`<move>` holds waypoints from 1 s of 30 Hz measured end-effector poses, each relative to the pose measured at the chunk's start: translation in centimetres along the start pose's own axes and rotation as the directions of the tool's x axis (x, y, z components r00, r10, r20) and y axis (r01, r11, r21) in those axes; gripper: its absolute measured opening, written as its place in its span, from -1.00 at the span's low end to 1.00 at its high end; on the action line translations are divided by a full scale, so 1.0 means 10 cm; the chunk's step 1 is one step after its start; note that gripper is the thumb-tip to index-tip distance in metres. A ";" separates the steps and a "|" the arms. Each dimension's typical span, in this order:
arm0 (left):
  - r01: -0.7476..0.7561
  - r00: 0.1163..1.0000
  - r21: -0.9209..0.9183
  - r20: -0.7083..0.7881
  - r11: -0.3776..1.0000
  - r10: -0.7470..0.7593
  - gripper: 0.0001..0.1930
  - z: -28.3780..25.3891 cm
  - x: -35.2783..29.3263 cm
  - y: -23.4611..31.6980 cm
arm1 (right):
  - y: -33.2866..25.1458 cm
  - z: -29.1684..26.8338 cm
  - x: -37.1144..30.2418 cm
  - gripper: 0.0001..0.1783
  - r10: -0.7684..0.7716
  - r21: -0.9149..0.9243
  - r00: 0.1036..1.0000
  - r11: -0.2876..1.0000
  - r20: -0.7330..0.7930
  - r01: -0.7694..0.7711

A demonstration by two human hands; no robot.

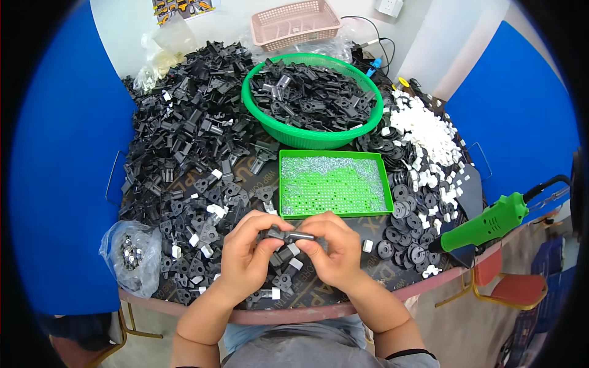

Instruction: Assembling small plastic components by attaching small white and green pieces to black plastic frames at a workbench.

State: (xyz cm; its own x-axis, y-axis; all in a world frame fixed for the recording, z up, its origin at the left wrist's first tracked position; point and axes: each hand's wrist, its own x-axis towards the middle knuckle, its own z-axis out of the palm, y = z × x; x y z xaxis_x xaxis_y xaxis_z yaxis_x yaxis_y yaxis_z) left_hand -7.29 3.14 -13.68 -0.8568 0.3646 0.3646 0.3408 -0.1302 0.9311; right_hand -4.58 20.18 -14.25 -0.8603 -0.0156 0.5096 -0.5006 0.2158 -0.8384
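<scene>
Between my hands, above the table's near middle, is a black plastic part [300, 235] with a tube-like end. My left hand [248, 248] pinches its wider left end between thumb and fingers. On the tube end, my right hand [331, 248] has its thumb and fingers closed. Just below lie several black parts with white pieces [295, 264] on them. Directly beyond my hands stands a green tray [337, 216] holding many small silvery pieces.
A green basket [313, 136] heaped with black parts stands behind the tray. Black parts [184, 122] pile up at left, near a plastic bag [144, 270]. At right are black discs [405, 211], white pieces [426, 129] and a green power screwdriver [488, 224]. A pink basket [294, 24] sits at the back.
</scene>
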 end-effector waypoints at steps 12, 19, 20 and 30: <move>0.161 0.978 -0.042 -0.131 0.986 -0.165 -0.79 -0.10 0.03 0.11 | 0.07 -0.66 -0.52 -0.72 0.407 -0.786 0.880 0.449 -0.244 -0.426; 0.312 0.949 -0.236 0.125 0.920 -0.290 -0.77 0.22 -0.11 0.38 | 0.20 -0.68 -0.84 -0.73 0.436 -0.512 0.869 0.705 -0.232 -0.490; 0.333 0.939 -0.210 0.164 0.919 -0.303 -0.76 0.26 -0.17 0.43 | 0.14 -0.64 -0.85 -0.73 0.436 -0.509 0.871 0.710 -0.225 -0.487; 0.259 0.965 -0.347 0.049 0.902 -0.258 -0.81 0.75 -0.70 0.14 | -0.34 -0.48 -0.94 -0.77 0.459 0.504 0.887 0.758 0.040 -0.415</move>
State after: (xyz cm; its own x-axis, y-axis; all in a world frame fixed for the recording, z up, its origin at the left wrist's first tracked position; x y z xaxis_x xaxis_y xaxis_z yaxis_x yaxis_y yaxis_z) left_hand 2.14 7.30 -15.01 -0.8955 0.4309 0.1112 -0.0484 -0.3427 0.9382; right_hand 5.70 24.27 -15.28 -0.9972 0.0463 0.0594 -0.0712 -0.3219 -0.9441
